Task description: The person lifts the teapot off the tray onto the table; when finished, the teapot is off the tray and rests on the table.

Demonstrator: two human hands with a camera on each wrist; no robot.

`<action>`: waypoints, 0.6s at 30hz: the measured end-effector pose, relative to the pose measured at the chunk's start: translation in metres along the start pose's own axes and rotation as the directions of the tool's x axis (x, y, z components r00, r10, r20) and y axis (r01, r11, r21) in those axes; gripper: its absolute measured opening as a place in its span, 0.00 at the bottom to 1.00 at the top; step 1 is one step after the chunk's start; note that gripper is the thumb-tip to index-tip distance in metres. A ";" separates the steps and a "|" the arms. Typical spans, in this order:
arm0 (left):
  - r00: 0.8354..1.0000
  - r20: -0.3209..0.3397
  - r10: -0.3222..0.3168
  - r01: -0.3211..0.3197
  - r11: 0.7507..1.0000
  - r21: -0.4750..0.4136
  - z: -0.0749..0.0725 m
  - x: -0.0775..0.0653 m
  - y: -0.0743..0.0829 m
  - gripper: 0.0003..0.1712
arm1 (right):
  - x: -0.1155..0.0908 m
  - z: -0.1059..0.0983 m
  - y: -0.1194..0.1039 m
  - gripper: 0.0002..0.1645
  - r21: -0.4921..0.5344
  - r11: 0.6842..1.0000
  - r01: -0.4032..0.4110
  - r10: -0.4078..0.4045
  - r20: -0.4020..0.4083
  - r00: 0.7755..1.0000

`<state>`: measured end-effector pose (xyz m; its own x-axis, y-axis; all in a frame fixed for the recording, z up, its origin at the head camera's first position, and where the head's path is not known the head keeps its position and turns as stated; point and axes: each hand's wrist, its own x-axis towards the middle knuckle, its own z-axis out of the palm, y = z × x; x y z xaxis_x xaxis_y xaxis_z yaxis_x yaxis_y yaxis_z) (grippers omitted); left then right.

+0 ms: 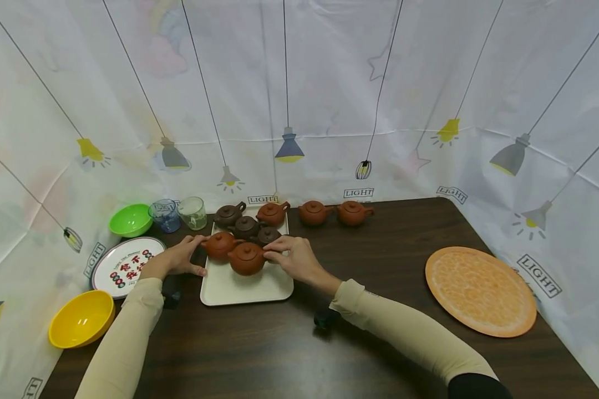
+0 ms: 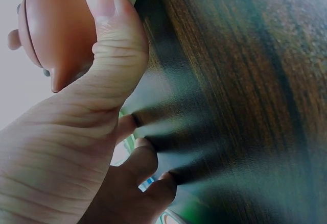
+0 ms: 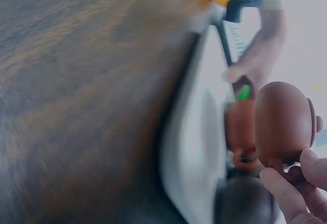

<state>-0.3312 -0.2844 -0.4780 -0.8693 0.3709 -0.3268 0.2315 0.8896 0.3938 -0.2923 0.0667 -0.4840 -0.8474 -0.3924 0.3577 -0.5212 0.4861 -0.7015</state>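
My right hand (image 1: pixel 298 259) pinches a reddish-brown clay teapot (image 1: pixel 247 259) between thumb and fingers, by a small part on its right side. That teapot is over the cream tray (image 1: pixel 247 292); whether its base touches the tray I cannot tell. At the tray's left edge is my left hand (image 1: pixel 177 258), its thumb close to the rim and its other fingers reaching down to the table. Another reddish-brown teapot (image 1: pixel 219 245) sits beside that hand, spout toward it. Behind are dark brown teapots (image 1: pixel 246 227) and one more reddish-brown teapot (image 1: pixel 272 214) on the tray.
Two reddish-brown teapots (image 1: pixel 351 213) stand behind, right of the tray. Leftward are a green bowl (image 1: pixel 131 220), blue glass (image 1: pixel 165 216), clear glass (image 1: pixel 192 214), white plate with red characters (image 1: pixel 107 271) and yellow bowl (image 1: pixel 82 320). A round orange mat (image 1: pixel 481 292) lies right.
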 end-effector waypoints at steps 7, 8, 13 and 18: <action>1.000 -0.010 0.002 -0.002 1.000 0.003 -0.002 -0.003 0.000 0.61 | 0.001 -0.036 -0.001 0.10 -0.004 1.000 0.009 -0.009 -0.053 0.999; 1.000 -0.009 0.002 -0.002 1.000 0.002 -0.002 -0.003 0.000 0.60 | 0.000 -0.041 0.002 0.10 -0.013 1.000 0.006 -0.007 -0.060 0.998; 1.000 -0.003 0.002 -0.002 1.000 0.006 -0.001 -0.004 0.002 0.61 | -0.008 -0.074 0.018 0.11 -0.058 0.998 -0.017 0.011 -0.109 0.994; 1.000 -0.005 0.008 -0.008 1.000 0.003 0.000 -0.003 0.004 0.60 | -0.016 -0.110 0.037 0.13 -0.085 0.992 -0.096 0.080 -0.171 0.982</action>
<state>-0.3280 -0.2822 -0.4760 -0.8693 0.3772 -0.3195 0.2402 0.8872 0.3939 -0.3090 0.1771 -0.4473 -0.8911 -0.2126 0.4008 -0.4445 0.5860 -0.6775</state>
